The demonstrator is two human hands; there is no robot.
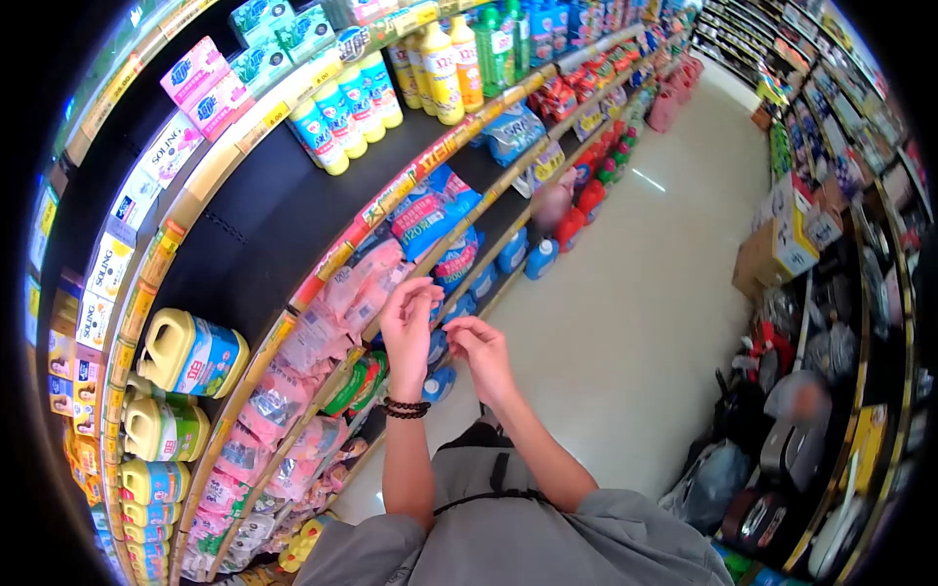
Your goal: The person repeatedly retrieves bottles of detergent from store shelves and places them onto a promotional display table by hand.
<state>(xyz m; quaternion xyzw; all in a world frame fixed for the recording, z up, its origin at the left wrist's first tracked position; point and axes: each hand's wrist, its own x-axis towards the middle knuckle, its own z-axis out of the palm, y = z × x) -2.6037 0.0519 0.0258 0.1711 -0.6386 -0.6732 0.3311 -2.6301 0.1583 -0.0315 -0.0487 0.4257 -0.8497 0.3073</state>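
My left hand (408, 311) is raised in front of the shelves, its fingers loosely bent and slightly apart, with nothing visible in it. A dark beaded bracelet (405, 408) circles that wrist. Lower and to the right, my right hand (476, 344) hovers with curled fingers pointing toward the left one; no object shows in it. The hands do not touch. Behind my left hand, pink plastic-wrapped packs (363, 280) and blue detergent bags (435, 210) lie on a shelf. Blue bottles (440, 384) stand low behind the hands.
Yellow-capped bottles (344, 107) and yellow-handled jugs (193, 354) stand on the dark shelf (283, 210) at left. A pale tiled aisle floor (625, 293) runs ahead. Cardboard boxes (782, 244), bags (718, 479) and stocked shelves line the right side.
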